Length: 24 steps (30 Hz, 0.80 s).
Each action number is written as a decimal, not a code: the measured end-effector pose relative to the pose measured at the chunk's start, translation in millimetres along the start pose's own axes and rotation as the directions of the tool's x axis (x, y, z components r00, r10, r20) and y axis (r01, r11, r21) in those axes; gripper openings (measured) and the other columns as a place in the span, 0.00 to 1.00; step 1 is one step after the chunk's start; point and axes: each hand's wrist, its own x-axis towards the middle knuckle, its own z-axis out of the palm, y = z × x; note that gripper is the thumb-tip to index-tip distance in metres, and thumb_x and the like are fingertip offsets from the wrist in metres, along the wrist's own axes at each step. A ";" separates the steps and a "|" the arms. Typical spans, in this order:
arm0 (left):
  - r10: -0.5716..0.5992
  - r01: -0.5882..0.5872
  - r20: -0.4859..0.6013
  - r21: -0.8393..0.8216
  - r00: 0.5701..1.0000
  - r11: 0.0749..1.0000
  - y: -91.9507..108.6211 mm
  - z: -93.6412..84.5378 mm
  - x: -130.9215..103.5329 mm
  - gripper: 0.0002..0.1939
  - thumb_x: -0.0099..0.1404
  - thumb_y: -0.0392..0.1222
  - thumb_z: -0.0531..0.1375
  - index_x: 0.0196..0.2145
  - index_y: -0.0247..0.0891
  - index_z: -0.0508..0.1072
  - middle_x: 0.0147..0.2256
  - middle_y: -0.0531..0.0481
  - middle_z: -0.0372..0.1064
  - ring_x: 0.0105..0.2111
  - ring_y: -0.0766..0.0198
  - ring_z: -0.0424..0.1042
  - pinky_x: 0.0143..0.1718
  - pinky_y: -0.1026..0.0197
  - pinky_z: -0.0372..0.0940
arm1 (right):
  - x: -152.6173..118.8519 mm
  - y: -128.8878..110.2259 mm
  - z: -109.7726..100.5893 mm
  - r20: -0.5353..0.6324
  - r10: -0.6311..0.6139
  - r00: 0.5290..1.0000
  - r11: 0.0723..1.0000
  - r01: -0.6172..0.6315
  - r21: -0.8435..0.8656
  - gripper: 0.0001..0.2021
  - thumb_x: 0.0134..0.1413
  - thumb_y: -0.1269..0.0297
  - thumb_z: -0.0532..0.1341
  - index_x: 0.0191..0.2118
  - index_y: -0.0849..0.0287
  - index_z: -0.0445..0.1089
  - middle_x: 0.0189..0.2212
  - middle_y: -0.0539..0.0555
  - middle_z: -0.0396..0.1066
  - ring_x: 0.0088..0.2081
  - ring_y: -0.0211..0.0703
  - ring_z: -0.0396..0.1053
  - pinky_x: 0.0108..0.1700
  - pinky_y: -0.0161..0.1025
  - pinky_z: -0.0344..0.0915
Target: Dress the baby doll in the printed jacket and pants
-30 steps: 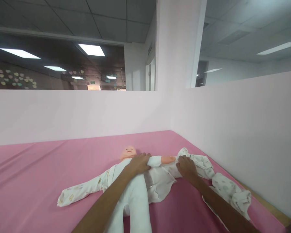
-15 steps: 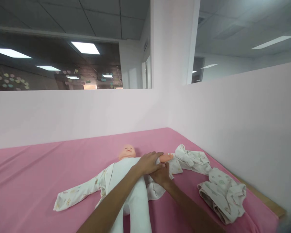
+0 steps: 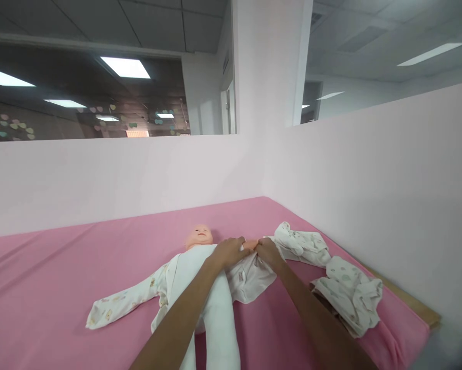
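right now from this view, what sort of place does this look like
Possibly a childcare training room, though that isn't certain: a baby doll lies on a pink sheet, small printed baby clothes lie nearby, and heart-shaped decorations show in the background.

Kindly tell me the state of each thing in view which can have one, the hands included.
Doll: on its back, face up.
Patterned garment: spread out, partly beneath the doll.
Left hand: curled, at the doll's hand.
Right hand: curled, also there, grip partly hidden.
Far garment: bunched.
Near garment: crumpled.
Pink sheet: wrinkled.
Ceiling lights: lit.
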 end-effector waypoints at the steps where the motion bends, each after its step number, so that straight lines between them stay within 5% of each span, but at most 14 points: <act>1: -0.013 0.013 0.015 0.010 1.000 1.000 -1.2 0.2 0.5 0.23 0.69 0.58 0.45 0.47 0.39 0.68 0.45 0.42 0.73 0.44 0.52 0.72 0.39 0.57 0.64 | 0.7 1.2 -1.0 0.024 -0.002 1.000 1.000 0.002 -0.002 0.14 0.62 0.56 0.58 0.42 0.63 0.70 0.38 0.52 0.72 0.36 0.39 0.71 0.40 0.41 0.70; 6: -0.057 0.051 0.101 0.065 0.993 0.997 -2.6 2.4 3.6 0.22 0.67 0.57 0.48 0.46 0.39 0.70 0.46 0.41 0.74 0.45 0.50 0.73 0.40 0.56 0.65 | 1.2 3.6 -2.9 0.054 0.016 0.998 0.999 -0.014 -0.041 0.13 0.62 0.56 0.58 0.41 0.62 0.70 0.36 0.52 0.72 0.36 0.38 0.70 0.41 0.42 0.69; 12: -0.065 0.044 0.167 0.128 0.984 0.991 -1.2 7.6 6.5 0.23 0.64 0.58 0.51 0.50 0.44 0.70 0.48 0.44 0.74 0.46 0.49 0.73 0.42 0.54 0.65 | -11.6 -6.6 -10.2 -0.039 0.051 0.998 0.994 -0.055 -0.096 0.12 0.64 0.60 0.52 0.41 0.61 0.69 0.38 0.55 0.71 0.40 0.43 0.69 0.41 0.42 0.64; 18: -0.115 0.090 0.127 0.187 0.985 0.978 3.3 12.4 8.0 0.23 0.67 0.56 0.47 0.48 0.40 0.70 0.45 0.39 0.75 0.44 0.49 0.75 0.41 0.54 0.66 | -39.5 -25.0 -14.2 -0.109 -0.017 0.994 0.989 0.000 -0.149 0.12 0.60 0.67 0.48 0.41 0.60 0.68 0.37 0.61 0.73 0.42 0.52 0.71 0.38 0.41 0.56; 24: -0.002 -0.016 0.095 0.190 0.995 0.982 5.5 8.1 -0.5 0.19 0.66 0.52 0.51 0.47 0.40 0.70 0.47 0.41 0.74 0.44 0.50 0.74 0.44 0.54 0.66 | -49.2 -36.2 -14.5 -0.163 -0.141 0.976 0.984 0.119 -0.135 0.11 0.61 0.67 0.47 0.39 0.59 0.66 0.40 0.58 0.70 0.45 0.47 0.66 0.42 0.39 0.54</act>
